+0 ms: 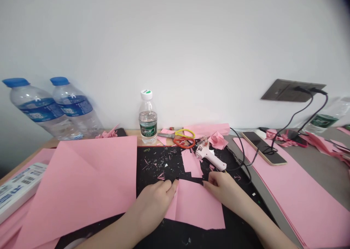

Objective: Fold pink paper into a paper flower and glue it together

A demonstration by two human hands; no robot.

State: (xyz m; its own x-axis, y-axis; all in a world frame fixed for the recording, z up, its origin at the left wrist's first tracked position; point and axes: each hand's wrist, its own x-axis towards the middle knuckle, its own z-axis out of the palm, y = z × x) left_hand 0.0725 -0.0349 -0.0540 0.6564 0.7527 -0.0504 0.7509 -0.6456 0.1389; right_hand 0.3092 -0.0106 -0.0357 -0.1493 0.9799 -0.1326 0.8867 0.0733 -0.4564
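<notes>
A creased piece of pink paper [201, 209] lies on the black mat in front of me, a fold line running down its left part. My left hand [155, 201] covers its left side, with the fingers closed on its upper left corner. At the upper right edge, my right hand [224, 188] has curled fingers and a thumb gripping the paper. Just beyond my right hand rests a white glue gun [212, 157]. A smaller pink piece [191, 163] lies behind the creased one, among tiny scraps.
A large pink sheet [93, 176] and a white box [20, 190] are at left. Scissors [180, 137] and a small water bottle [148, 119] stand near the wall. Cables run from a wall socket [292, 90] past a phone [264, 148] on stacked pink paper [298, 194].
</notes>
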